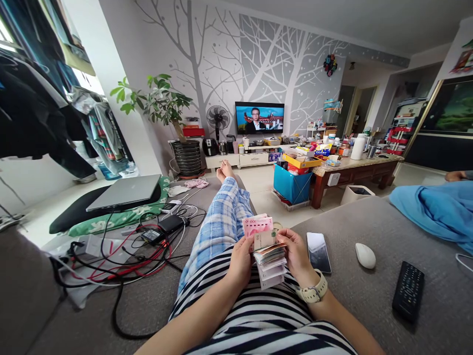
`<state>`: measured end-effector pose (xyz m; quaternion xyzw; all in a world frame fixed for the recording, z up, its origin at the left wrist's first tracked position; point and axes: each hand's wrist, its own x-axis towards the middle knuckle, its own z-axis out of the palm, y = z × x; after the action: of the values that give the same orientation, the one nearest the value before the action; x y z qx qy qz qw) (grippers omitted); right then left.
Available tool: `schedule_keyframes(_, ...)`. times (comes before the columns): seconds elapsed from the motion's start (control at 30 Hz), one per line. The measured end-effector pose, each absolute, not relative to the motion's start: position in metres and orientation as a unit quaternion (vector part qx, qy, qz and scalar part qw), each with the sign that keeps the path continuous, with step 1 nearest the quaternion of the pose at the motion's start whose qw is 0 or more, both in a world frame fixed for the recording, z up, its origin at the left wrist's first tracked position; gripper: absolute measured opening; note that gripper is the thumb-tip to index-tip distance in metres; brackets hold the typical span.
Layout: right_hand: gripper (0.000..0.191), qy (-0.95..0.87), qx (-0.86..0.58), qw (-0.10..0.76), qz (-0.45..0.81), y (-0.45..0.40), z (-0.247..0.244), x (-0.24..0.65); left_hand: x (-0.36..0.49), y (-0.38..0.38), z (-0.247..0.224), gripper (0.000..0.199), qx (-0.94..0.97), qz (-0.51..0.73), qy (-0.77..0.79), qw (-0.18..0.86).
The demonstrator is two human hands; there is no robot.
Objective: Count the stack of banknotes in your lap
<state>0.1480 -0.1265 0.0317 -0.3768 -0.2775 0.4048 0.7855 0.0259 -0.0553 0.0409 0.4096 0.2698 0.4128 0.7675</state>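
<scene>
Both my hands hold paper money above my lap. My left hand [241,259] is closed on banknotes, its thumb on top near the pink notes [258,226] that fan out at the far side. My right hand [296,250] pinches the right edge of a stack of banknotes [269,256], with a beige-green note marked 50 on top and paler notes hanging toward me. A cream watch [314,288] is on my right wrist. How the fingers lie under the stack is hidden.
To my right on the grey sofa lie a phone [318,252], a white mouse [365,255] and a black remote [408,291]. Tangled cables [136,256] and a closed laptop [125,192] lie to my left. A cluttered table [354,165] stands ahead. Another person's hand [456,175] shows far right.
</scene>
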Motion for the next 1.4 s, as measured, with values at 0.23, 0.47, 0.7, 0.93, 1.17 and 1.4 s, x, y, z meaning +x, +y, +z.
schedule_keyframes(0.23, 0.037, -0.276, -0.397, 0.773, 0.412, -0.128, 0.035, 0.151, 0.027, -0.054, 0.037, 0.023, 0.404, 0.417, 0.255, 0.773)
schedule_keyframes(0.47, 0.035, -0.252, -0.388, 0.775, 0.429, -0.124, 0.033, 0.155, 0.025, -0.057, 0.039, 0.032, 0.423, 0.4, 0.245, 0.775)
schedule_keyframes(0.7, 0.028, -0.247, -0.377, 0.779, 0.436, -0.116, 0.027, 0.156, 0.029, -0.055, 0.037, 0.037, 0.453, 0.384, 0.241, 0.768)
schedule_keyframes(0.93, 0.029, -0.234, -0.386, 0.785, 0.425, -0.117, 0.026, 0.156, 0.03, -0.053, 0.036, 0.029, 0.43, 0.404, 0.272, 0.761)
schedule_keyframes(1.17, 0.03, -0.243, -0.388, 0.783, 0.421, -0.119, 0.031, 0.154, 0.029, -0.053, 0.037, 0.024, 0.4, 0.418, 0.312, 0.754)
schedule_keyframes(1.4, 0.027, -0.239, -0.393, 0.792, 0.4, -0.121, 0.034, 0.152, 0.029, -0.052, 0.037, 0.025, 0.415, 0.414, 0.307, 0.75)
